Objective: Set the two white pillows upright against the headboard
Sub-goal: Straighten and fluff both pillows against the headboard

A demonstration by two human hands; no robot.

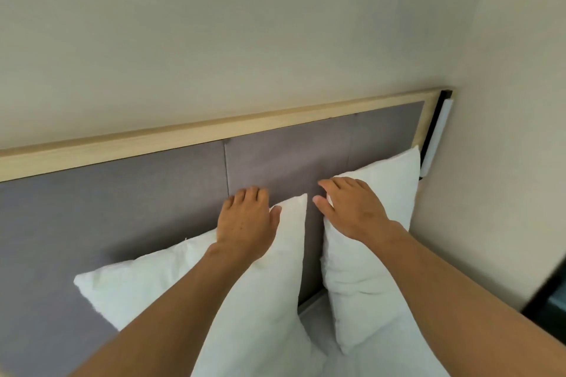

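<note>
Two white pillows stand on end against the grey padded headboard (137, 202). The left pillow (171, 281) leans at a slant, its upper corner pointing up near the middle. My left hand (248, 220) grips its top edge, fingers curled behind it and thumb in front. The right pillow (367, 281) stands in the bed's right corner. My right hand (352, 208) lies on its upper left edge, fingers over the top and thumb on the side. A narrow gap of headboard shows between the two pillows.
A pale wooden rail (214, 127) caps the headboard below a cream wall. A white and black fixture (436, 138) hangs on the right wall beside the headboard. White bedding (318, 327) lies below the pillows. A dark object (548, 300) stands at the right edge.
</note>
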